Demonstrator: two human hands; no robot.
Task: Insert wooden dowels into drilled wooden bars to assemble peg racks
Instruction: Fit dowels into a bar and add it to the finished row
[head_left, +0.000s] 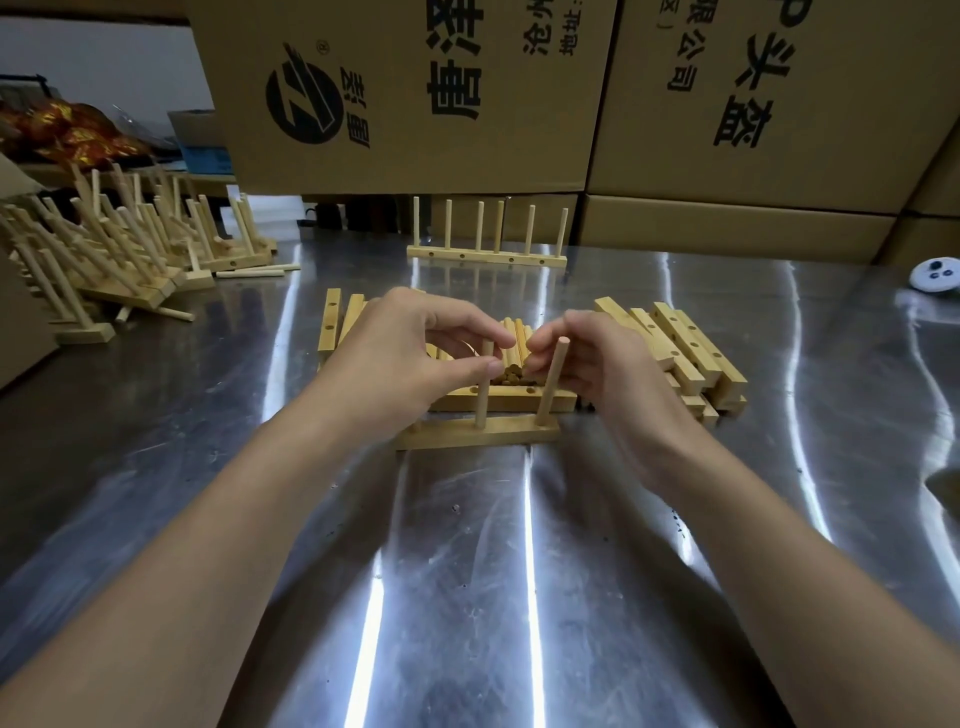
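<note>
Bar (478, 435) is lying on the table (467, 571), carrying left dowel (483, 395) and right dowel (551, 379) upright. Left hand (410, 353) is pinching the left dowel's top, probably seating it. Right hand (602, 364) is curling over the loose dowels (511, 343); can't tell if it's gripping one. Next: line a dowel up with an empty hole. Cardboard boxes (415, 93) behind are closed, contents hidden.

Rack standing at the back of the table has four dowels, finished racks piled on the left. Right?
No: the head view shows six dowels in the back rack, not four. The finished racks are piled on the left.
</note>
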